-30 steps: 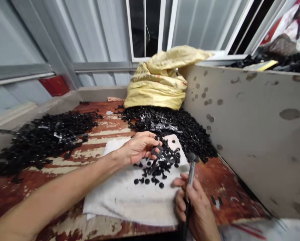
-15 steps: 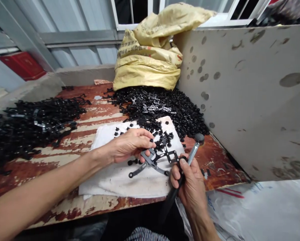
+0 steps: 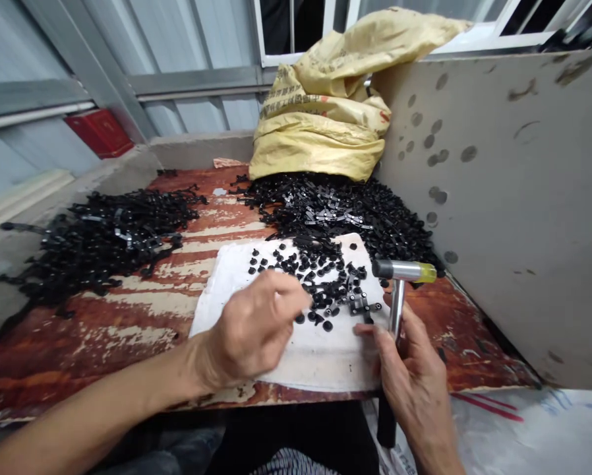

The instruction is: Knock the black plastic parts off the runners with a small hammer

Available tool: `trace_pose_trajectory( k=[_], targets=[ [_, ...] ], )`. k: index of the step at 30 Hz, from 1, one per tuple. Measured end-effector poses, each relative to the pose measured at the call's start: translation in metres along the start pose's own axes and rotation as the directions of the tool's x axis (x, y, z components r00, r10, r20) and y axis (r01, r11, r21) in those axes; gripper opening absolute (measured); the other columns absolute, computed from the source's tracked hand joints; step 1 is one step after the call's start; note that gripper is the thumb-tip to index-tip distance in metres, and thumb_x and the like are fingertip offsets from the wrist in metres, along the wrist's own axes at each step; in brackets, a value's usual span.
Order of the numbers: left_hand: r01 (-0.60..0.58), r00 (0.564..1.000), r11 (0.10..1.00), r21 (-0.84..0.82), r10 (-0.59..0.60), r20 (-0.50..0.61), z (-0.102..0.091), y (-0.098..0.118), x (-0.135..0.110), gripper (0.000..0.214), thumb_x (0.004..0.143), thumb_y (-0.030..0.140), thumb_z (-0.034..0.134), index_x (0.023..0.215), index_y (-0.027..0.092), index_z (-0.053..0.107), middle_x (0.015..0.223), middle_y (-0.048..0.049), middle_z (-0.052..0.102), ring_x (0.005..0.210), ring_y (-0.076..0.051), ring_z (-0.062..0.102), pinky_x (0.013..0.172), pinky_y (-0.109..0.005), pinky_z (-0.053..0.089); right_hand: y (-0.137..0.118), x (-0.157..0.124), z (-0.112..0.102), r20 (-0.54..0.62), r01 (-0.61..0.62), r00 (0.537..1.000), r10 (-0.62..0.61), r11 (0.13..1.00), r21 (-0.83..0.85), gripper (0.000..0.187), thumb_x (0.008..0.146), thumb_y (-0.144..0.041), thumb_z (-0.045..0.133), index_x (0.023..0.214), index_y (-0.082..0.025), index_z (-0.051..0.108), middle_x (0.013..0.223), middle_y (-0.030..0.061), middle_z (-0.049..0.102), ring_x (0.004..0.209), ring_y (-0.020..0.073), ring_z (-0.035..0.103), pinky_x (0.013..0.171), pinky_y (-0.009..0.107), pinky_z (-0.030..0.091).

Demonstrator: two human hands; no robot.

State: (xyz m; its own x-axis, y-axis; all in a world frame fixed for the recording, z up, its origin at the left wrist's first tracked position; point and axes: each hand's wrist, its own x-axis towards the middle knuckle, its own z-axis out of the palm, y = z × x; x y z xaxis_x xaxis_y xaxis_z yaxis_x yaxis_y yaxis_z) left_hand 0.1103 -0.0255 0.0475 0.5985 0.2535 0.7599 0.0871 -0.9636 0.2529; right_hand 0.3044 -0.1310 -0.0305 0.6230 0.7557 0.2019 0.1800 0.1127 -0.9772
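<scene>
1. Corrugated metal wall panels [image 3: 113, 33] and a window frame [image 3: 293, 61] are seen at the back, far beyond both grips.
2. Worn red-brown tabletop [image 3: 138, 302] is extended beneath and beyond the grips; its surface is marked by pale bare streaks.
3. White cloth [image 3: 320, 356] is laid on the tabletop, between and beyond the two grips.
4. Right grip [image 3: 412, 376]: the fingers are closed around the handle of a hammer [image 3: 397, 305]. The hammer is tilted slightly, its head raised above the grip, with a dark face directed left and a yellow face directed right. The black handle end is projected below the grip.
5. Left grip [image 3: 256, 326]: the fingers are curled and blurred by motion. Whether they are pressed together, or whether anything is held, cannot be told.
6. Small black pieces [image 3: 327, 326] are scattered on the cloth, beyond and to the right of the left grip.
7. One linked black part [image 3: 361, 303] is placed among them, just beyond the right grip's fingertips.
8. Dark parts are heaped in a left pile [image 3: 113, 231], well beyond the left grip, and in a far pile [image 3: 335, 210], beyond the cloth. Over the far pile, a yellow sack [image 3: 320, 142] is positioned.
</scene>
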Motion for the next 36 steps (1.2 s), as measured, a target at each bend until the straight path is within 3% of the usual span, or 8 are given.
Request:
trace_pose_trajectory(
  k=[4, 11, 20, 24, 29, 31, 34, 36],
  targets=[
    [-0.436, 0.900, 0.892, 0.120, 0.434, 0.044, 0.010, 0.013, -0.009, 0.020, 0.083, 0.005, 0.051, 0.085, 0.011, 0.070, 0.082, -0.0089, 0.068, 0.082, -0.019, 0.065, 0.078, -0.034, 0.061, -0.014, -0.007, 0.007, 0.074, -0.155, 0.987, 0.143, 0.969, 0.195, 0.027, 0.087, -0.046, 0.069, 0.102, -0.024, 0.065, 0.058, -0.0039, 0.059, 0.042, 0.0102, 0.047, 0.036, 0.019, 0.037],
    [-0.495, 0.865, 0.860, 0.127, 0.501, -0.021, 0.030, 0.020, -0.023, 0.016, 0.077, 0.006, 0.057, 0.075, 0.015, 0.070, 0.079, -0.0035, 0.067, 0.084, -0.017, 0.065, 0.089, -0.035, 0.061, -0.024, -0.014, 0.026, 0.278, -0.365, 0.922, 0.269, 0.845, 0.391, 0.040, 0.074, -0.054, 0.078, 0.091, -0.023, 0.059, 0.070, -0.0005, 0.066, 0.035, 0.0057, 0.038, 0.026, 0.016, 0.030],
    [-0.172, 0.976, 0.983, 0.066, 0.161, 0.144, 0.003, 0.013, -0.047, 0.032, 0.079, 0.015, 0.055, 0.110, 0.014, 0.059, 0.098, -0.0131, 0.070, 0.102, -0.025, 0.064, 0.094, -0.045, 0.057, -0.016, -0.016, 0.028, 0.247, -0.349, 0.929, 0.274, 0.871, 0.345, 0.039, 0.071, -0.047, 0.084, 0.083, -0.023, 0.056, 0.052, -0.0069, 0.057, 0.032, 0.0058, 0.039, 0.029, 0.015, 0.033],
    [-0.103, 0.906, 0.969, 0.224, -0.001, 0.422, -0.013, 0.019, -0.023, 0.036, 0.085, 0.018, 0.056, 0.121, 0.014, 0.054, 0.127, -0.0174, 0.063, 0.131, -0.034, 0.049, 0.109, -0.056, 0.040, -0.021, -0.023, 0.034, 0.348, -0.343, 0.905, 0.243, 0.901, 0.264, 0.036, 0.073, -0.049, 0.083, 0.078, -0.021, 0.061, 0.044, -0.0085, 0.046, 0.031, 0.0055, 0.035, 0.030, 0.016, 0.029],
    [0.149, 0.969, 0.890, 0.432, -0.219, 0.116, -0.027, 0.026, -0.025, 0.029, 0.084, 0.018, 0.061, 0.112, 0.017, 0.053, 0.108, -0.0142, 0.066, 0.106, -0.029, 0.061, 0.091, -0.047, 0.050, -0.021, -0.030, 0.034, 0.350, -0.305, 0.912, 0.217, 0.926, 0.221, 0.027, 0.082, -0.044, 0.076, 0.080, -0.021, 0.061, 0.050, -0.0074, 0.047, 0.037, 0.0060, 0.038, 0.035, 0.017, 0.029],
    [0.145, 0.971, 0.872, 0.468, -0.216, 0.102, -0.028, 0.031, -0.038, 0.024, 0.082, 0.013, 0.061, 0.105, 0.018, 0.054, 0.096, -0.0100, 0.066, 0.095, -0.025, 0.061, 0.084, -0.040, 0.052, -0.018, -0.030, 0.031, 0.347, -0.297, 0.913, 0.212, 0.931, 0.214, 0.025, 0.084, -0.042, 0.075, 0.081, -0.022, 0.060, 0.050, -0.0081, 0.046, 0.037, 0.0062, 0.037, 0.034, 0.017, 0.028],
    [-0.005, 0.954, 0.908, 0.419, -0.121, 0.274, -0.026, 0.038, -0.046, 0.027, 0.083, 0.012, 0.060, 0.110, 0.014, 0.056, 0.112, -0.0138, 0.067, 0.113, -0.030, 0.056, 0.100, -0.046, 0.045, -0.015, -0.030, 0.032, 0.382, -0.295, 0.902, 0.200, 0.932, 0.208, 0.026, 0.083, -0.043, 0.075, 0.081, -0.022, 0.060, 0.047, -0.0088, 0.044, 0.035, 0.0060, 0.035, 0.033, 0.017, 0.026],
    [0.024, 0.889, 0.947, 0.320, -0.166, 0.426, -0.024, 0.040, -0.039, 0.028, 0.086, 0.019, 0.059, 0.113, 0.011, 0.057, 0.120, -0.0175, 0.065, 0.121, -0.034, 0.053, 0.107, -0.053, 0.038, -0.017, -0.031, 0.036, 0.411, -0.297, 0.891, 0.193, 0.933, 0.206, 0.025, 0.083, -0.042, 0.076, 0.082, -0.023, 0.061, 0.048, -0.0086, 0.046, 0.035, 0.0057, 0.034, 0.033, 0.017, 0.027]
  ],
)
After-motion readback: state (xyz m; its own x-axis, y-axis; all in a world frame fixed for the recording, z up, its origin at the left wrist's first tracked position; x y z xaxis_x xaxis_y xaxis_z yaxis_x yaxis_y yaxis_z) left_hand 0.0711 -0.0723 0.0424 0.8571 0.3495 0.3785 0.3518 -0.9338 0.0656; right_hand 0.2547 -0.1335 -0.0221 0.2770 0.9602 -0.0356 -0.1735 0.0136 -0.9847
